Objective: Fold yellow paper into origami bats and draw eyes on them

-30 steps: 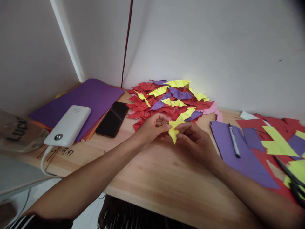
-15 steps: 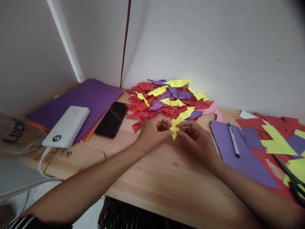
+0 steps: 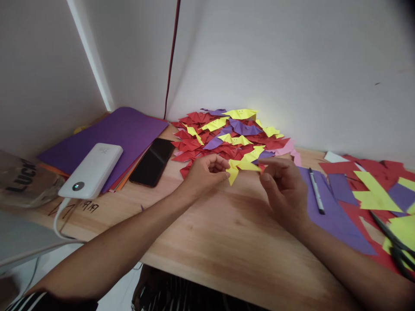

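My left hand (image 3: 207, 172) pinches a small folded yellow paper figure (image 3: 238, 167) at its left end, just above the wooden table (image 3: 207, 242). My right hand (image 3: 283, 188) has its fingertips at the figure's right end, the other fingers loosely spread. Right behind the hands lies a pile of folded red, yellow and purple paper figures (image 3: 231, 134) against the wall.
A black phone (image 3: 152, 162), a white power bank (image 3: 92, 170) with its cable and a purple folder (image 3: 110, 138) lie at the left. At the right are a purple sheet (image 3: 337, 211) with a pen (image 3: 316, 190), cut paper scraps (image 3: 379, 190) and black scissors (image 3: 394, 242).
The yellow figure has been spread out wider between my hands. My right hand has moved to the right and its fingers have loosened.
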`<state>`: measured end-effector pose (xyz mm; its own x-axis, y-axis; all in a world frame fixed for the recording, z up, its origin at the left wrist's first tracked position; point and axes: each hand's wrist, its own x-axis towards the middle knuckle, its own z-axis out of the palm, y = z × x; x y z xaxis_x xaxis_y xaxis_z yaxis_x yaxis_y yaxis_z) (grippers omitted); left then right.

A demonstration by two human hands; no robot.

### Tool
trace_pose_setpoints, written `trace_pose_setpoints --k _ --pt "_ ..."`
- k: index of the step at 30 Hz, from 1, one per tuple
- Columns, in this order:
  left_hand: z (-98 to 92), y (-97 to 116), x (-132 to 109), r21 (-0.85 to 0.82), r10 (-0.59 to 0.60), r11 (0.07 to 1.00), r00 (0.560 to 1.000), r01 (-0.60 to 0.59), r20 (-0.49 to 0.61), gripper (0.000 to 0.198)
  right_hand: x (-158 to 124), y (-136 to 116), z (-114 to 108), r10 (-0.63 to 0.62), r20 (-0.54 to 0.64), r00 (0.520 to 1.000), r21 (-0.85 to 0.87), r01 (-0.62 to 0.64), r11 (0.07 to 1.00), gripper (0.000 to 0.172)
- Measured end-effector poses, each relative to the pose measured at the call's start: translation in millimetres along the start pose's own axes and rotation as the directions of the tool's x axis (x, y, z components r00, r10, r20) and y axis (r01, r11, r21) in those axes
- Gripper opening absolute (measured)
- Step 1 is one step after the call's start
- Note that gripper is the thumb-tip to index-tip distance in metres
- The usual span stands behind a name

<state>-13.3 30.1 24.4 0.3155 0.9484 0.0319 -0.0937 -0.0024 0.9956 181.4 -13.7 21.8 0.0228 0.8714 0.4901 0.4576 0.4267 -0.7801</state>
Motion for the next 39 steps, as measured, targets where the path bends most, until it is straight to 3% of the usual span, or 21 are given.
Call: trace_pose_setpoints --k 4,9,13,22,31,36,39 --pt "-0.2 1.6 0.0 0.031 -0.002 1.000 1.000 0.003 -0.010 0.018 1.0 1.6 -2.3 -0.115 -0.004 0.993 -0.096 0.114 0.989 0.016" --pt "0.8 5.5 -0.9 -0.013 -0.076 0.997 0.997 0.077 0.029 0.019 8.5 4.3 2.1 -0.253 0.142 0.957 -0.234 0.281 0.931 0.020" --pt "1.0 6.9 -2.6 -0.049 -0.138 0.989 0.988 0.142 0.065 0.022 10.0 7.3 4.5 -0.300 0.222 0.928 -0.237 0.350 0.906 0.023" --pt "0.0 -0.1 -1.8 -0.124 -0.208 0.965 0.965 0.229 0.161 0.021 8.3 8.0 3.2 -0.323 0.220 0.920 -0.276 0.377 0.884 0.015" --pt "0.6 7.1 -4.1 -0.022 -0.202 0.978 0.972 0.206 0.116 0.020 9.1 4.7 3.2 -0.341 0.247 0.907 -0.289 0.405 0.868 0.011" --pt "0.6 5.0 -4.8 -0.032 -0.261 0.963 0.954 0.268 0.147 0.020 8.0 5.5 2.9 -0.344 0.274 0.898 -0.304 0.421 0.855 0.012" --pt "1.1 4.7 -4.6 -0.009 -0.242 0.969 0.958 0.246 0.150 0.022 7.0 6.2 2.9 -0.332 0.262 0.906 -0.319 0.406 0.856 0.012"
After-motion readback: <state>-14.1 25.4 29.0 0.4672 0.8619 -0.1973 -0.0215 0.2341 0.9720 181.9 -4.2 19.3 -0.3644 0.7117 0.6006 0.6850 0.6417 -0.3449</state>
